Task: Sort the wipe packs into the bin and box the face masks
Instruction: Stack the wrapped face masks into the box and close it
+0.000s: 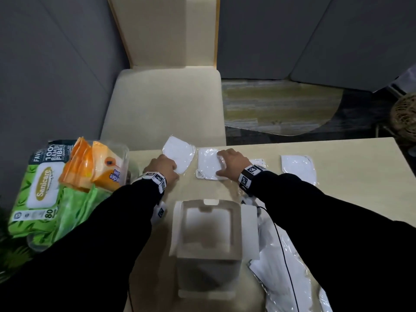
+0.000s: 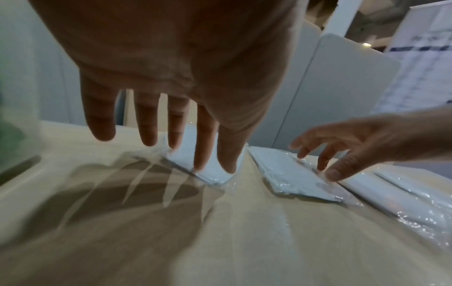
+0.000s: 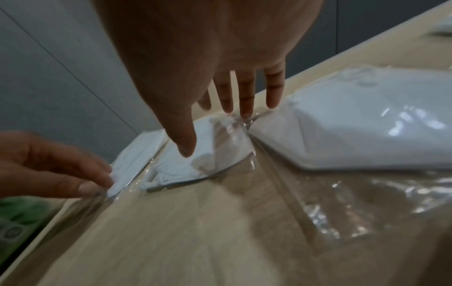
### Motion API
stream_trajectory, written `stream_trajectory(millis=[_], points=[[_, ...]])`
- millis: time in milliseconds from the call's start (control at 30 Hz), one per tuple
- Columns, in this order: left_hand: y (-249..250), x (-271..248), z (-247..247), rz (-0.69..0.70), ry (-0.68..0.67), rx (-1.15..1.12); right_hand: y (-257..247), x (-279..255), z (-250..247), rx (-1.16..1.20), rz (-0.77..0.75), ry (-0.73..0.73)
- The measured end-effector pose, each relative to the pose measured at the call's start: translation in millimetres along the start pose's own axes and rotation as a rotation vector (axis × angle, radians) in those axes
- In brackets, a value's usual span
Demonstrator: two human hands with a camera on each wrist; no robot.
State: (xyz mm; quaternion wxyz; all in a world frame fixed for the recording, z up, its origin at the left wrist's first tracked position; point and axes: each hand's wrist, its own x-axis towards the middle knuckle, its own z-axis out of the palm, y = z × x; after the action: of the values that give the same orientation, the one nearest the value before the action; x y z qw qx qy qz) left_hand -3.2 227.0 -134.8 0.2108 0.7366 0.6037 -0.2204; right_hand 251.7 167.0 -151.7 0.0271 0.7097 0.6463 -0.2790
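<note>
Two white face masks in clear wrappers lie side by side at the table's far edge. My left hand (image 1: 165, 166) has thumb and index tips resting on the near corner of the left mask (image 1: 180, 154) (image 2: 215, 178), fingers fairly straight. Spread over the middle mask (image 1: 208, 164) (image 3: 220, 154), my right hand (image 1: 227, 163) touches it with thumb and fingertips. An open white box (image 1: 177, 221) stands in front of me, its inside bare. Green wipe packs (image 1: 42, 188) and orange wipe packs (image 1: 99, 167) fill a clear bin (image 1: 125, 154) at the left.
Another wrapped mask (image 1: 298, 166) (image 3: 367, 135) lies to the right, and several more are piled at the lower right (image 1: 281, 262). A cream chair (image 1: 166, 104) stands just past the table's far edge. The bin sits at the table's left edge.
</note>
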Motion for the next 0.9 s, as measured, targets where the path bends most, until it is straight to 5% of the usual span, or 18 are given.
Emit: stream_trajectory(millis=[400,500,667,900], points=[[0.0,21.6,16.8,-0.233,0.152,-0.081,0.8,8.4,12.6,-0.107,0.136,0.052],[-0.7,25.4,14.6,-0.136,0.278,-0.181,4.9,1.3,12.9,-0.113,0.144,0.055],[-1.5,25.9,13.3,-0.033,0.07,-0.155,12.9,-11.1,11.2,-0.122,0.154,0.059],[-6.5,6.5,20.1,-0.114,0.063,-0.19,33.2,-43.4,12.3,0.031,0.295,0.08]])
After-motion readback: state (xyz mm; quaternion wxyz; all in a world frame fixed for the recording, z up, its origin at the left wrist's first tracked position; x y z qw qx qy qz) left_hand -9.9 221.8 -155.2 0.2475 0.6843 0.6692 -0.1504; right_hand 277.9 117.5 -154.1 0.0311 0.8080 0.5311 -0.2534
